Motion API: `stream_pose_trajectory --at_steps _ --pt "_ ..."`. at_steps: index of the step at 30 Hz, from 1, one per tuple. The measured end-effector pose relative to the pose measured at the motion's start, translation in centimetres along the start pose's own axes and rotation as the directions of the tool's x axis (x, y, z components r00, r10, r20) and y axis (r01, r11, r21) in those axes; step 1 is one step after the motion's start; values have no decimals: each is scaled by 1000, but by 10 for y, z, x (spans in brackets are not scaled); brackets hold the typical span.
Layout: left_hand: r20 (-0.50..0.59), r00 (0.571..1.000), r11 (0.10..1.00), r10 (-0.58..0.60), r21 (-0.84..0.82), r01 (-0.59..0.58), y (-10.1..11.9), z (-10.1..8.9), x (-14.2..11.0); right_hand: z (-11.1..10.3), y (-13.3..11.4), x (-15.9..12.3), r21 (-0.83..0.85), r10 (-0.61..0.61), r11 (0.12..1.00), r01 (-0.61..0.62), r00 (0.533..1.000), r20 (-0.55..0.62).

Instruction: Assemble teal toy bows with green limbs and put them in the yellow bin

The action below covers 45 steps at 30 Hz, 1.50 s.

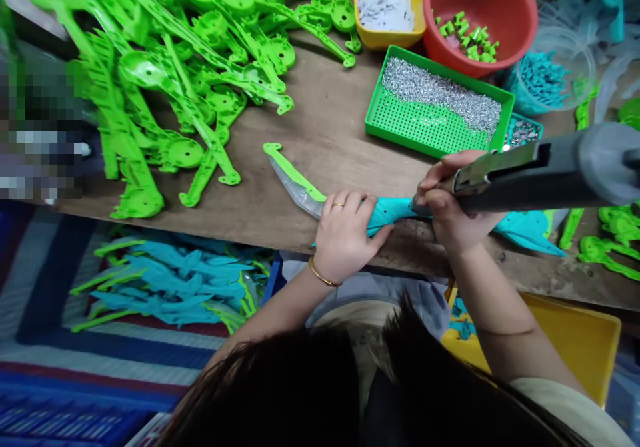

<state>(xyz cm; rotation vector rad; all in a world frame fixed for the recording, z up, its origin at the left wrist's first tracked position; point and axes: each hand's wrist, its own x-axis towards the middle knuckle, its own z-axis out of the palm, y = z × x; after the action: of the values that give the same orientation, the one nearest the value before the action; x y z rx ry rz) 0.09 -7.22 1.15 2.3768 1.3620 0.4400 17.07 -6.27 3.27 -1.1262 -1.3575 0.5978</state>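
My left hand (347,234) presses down on a long plastic toy piece (395,208) at the table's front edge, its fingers bent over the turquoise body. From under that hand a clear blade with a lime green strip (295,172) sticks out to the left. In my right hand (457,224) is a grey power screwdriver (530,180), held almost level in this view with its tip at the turquoise body. The exact contact of the tip is hidden by my fingers. A turquoise pointed end (533,230) shows to the right of that hand.
Lime green plastic parts (200,100) are heaped at the left. At the back stand a green tray of screws (373,124), a yellow bin (357,7) and a red bowl (520,7). Turquoise pieces (175,280) lie piled below the table, left; a yellow crate (575,327) is at right.
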Motion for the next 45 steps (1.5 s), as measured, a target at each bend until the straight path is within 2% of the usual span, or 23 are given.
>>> stream_pose_trajectory --at_steps 3,8,13,15,16,18,19,22,25,27,29,30,32,34,36,39,42,45 --pt "9 1000 1000 -8 19 8 1 0 1 3 2 3 30 18 999 -17 999 -29" --pt "-7 1000 999 -10 32 10 -2 2 -1 9 5 0 87 60 995 -45 983 -176" --pt "-1 1000 998 -3 66 3 -4 1 -1 10 -2 3 99 87 993 -70 980 -180" --pt "30 999 992 13 125 -16 -1 -1 2 0 -5 17 81 62 996 -45 975 -211" --pt "52 998 985 35 166 -43 2 -2 4 -8 -5 26 42 38 999 -28 964 -263" --pt "110 989 961 96 248 -121 8 -3 7 -33 -5 42 -101 -15 995 -24 932 -362" --pt "146 981 949 126 271 -162 11 -4 9 -48 -6 47 -193 -39 981 -36 927 -373" --pt "237 955 941 178 242 -235 14 -13 16 -95 -16 38 -476 -108 880 -12 969 -223" --pt "287 938 952 196 174 -252 14 -36 27 -126 -34 2 -659 -224 739 139 973 -46" --pt "339 915 949 217 145 -279 16 -56 36 -131 -42 -23 -694 -225 666 274 961 162" --pt "412 877 941 248 114 -320 23 -76 46 -128 -41 -39 -670 -193 616 414 904 380" --pt "455 854 937 252 106 -333 27 -86 51 -124 -38 -42 -643 -195 611 463 874 445" --pt "507 827 930 244 119 -348 34 -105 57 -116 -31 -41 -588 -251 632 505 851 462" --pt "460 852 915 248 177 -362 36 -127 55 -112 -28 -33 -544 -319 669 507 856 406" --pt "335 896 899 291 226 -376 30 -150 46 -113 -30 -25 -526 -329 695 490 867 374" --pt "185 928 929 322 128 -348 12 -174 25 -123 -35 -17 -511 -294 734 448 887 356" --pt "28 956 947 292 -149 -285 -7 -169 7 -132 -36 -14 -491 -275 760 426 895 351" --pt "-180 949 894 258 -327 -305 -21 -142 -1 -126 -42 -13 -534 -268 726 434 893 361"
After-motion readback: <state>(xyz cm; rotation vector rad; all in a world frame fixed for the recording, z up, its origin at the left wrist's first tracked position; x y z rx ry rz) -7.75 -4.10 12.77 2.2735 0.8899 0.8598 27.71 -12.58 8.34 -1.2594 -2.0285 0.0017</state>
